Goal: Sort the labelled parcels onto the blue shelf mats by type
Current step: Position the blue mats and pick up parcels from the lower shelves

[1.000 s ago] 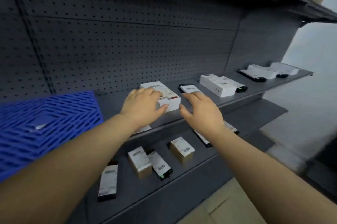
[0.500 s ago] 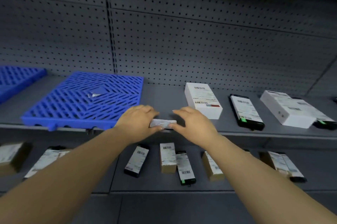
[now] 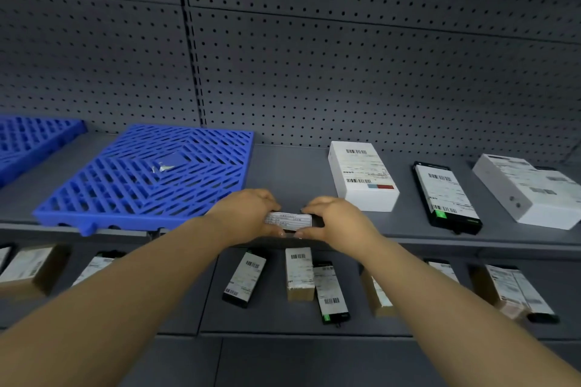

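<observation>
A small flat dark parcel with a white label (image 3: 288, 220) is held between both hands at the front edge of the upper shelf. My left hand (image 3: 248, 213) grips its left end and my right hand (image 3: 334, 218) grips its right end. A blue slotted mat (image 3: 151, 175) lies on the shelf just left of the hands, with nothing on it. A second blue mat (image 3: 34, 138) shows at the far left. On the same shelf to the right stand a white box (image 3: 361, 175), a black flat parcel (image 3: 446, 198) and a larger white box (image 3: 525, 194).
The grey pegboard wall (image 3: 314, 72) backs the upper shelf (image 3: 283, 166). The lower shelf (image 3: 270, 317) holds several labelled parcels: black flat ones (image 3: 245, 279) and brown boxes (image 3: 300, 273). More brown boxes (image 3: 31, 270) lie at its left end.
The view swung left from the right end of the shelf. Both hands came off the white box and took hold of the small labelled parcel at the shelf's front edge; they now hold it slightly higher.
</observation>
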`<state>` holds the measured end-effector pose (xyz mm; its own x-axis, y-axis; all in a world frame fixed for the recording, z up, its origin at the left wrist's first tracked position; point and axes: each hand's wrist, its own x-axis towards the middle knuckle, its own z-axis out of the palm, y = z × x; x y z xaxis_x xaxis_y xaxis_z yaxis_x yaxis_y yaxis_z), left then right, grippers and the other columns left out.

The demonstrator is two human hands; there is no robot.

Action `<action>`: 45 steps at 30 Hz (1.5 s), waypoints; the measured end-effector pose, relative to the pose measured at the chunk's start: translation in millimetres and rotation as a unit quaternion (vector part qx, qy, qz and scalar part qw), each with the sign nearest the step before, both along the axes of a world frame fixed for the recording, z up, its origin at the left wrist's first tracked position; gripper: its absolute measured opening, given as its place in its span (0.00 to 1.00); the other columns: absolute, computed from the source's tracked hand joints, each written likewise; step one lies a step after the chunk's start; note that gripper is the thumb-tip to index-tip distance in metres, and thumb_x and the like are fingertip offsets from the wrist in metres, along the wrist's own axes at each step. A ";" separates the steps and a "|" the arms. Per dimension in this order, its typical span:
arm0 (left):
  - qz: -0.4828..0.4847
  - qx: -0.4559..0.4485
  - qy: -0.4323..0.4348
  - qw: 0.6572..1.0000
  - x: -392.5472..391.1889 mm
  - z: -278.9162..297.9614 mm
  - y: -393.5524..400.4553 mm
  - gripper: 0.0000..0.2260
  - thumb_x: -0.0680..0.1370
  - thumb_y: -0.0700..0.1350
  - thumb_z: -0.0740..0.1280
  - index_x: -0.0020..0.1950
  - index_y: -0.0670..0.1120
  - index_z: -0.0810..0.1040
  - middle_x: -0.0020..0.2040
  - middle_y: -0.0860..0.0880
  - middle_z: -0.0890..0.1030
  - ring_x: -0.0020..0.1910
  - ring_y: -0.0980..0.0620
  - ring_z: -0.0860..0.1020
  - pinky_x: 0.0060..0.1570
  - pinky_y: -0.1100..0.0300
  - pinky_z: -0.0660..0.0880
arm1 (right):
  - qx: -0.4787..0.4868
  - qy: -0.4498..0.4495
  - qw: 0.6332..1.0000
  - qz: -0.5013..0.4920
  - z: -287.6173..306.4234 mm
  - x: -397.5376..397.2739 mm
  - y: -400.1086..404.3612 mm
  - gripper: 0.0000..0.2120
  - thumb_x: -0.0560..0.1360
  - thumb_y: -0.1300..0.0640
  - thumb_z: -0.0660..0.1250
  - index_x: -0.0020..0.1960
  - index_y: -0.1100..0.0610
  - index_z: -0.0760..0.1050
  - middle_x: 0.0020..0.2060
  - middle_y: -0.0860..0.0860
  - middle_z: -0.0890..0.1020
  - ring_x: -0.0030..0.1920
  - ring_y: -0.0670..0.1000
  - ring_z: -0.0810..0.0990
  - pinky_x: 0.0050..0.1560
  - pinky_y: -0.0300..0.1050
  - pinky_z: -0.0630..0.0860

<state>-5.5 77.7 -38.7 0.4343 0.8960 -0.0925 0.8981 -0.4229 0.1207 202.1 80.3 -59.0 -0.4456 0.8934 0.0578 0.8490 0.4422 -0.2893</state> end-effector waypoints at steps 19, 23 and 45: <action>0.014 0.037 -0.039 0.998 7.5 5.6 -9.4 0.26 0.72 0.59 0.69 0.68 0.53 0.70 0.60 0.54 0.74 0.58 0.54 0.72 0.58 0.56 0.72 | 0.102 0.044 0.994 0.003 15.6 8.7 -24.3 0.20 0.73 0.44 0.70 0.62 0.50 0.76 0.58 0.44 0.77 0.55 0.46 0.76 0.53 0.42 0.74; 0.024 0.080 -0.052 0.995 9.6 11.6 -20.6 0.20 0.73 0.58 0.69 0.63 0.54 0.73 0.56 0.55 0.75 0.54 0.56 0.73 0.53 0.58 0.73 | 0.121 0.055 0.991 0.004 23.7 11.6 -32.2 0.20 0.73 0.44 0.70 0.61 0.50 0.76 0.58 0.43 0.76 0.57 0.46 0.75 0.54 0.43 0.74; 0.190 0.236 -0.001 0.953 -139.7 35.5 -171.0 0.21 0.74 0.58 0.67 0.63 0.51 0.73 0.56 0.53 0.76 0.56 0.50 0.75 0.56 0.54 0.70 | 0.172 0.041 0.972 0.157 52.3 -152.7 -106.0 0.27 0.75 0.43 0.67 0.71 0.49 0.67 0.66 0.43 0.71 0.63 0.48 0.70 0.60 0.44 0.70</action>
<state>-145.2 -93.3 -3.2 0.0709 0.9303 0.3599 0.9971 -0.0758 -0.0004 49.3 -25.8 -6.7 -0.6747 0.6352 0.3759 0.6365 0.7586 -0.1393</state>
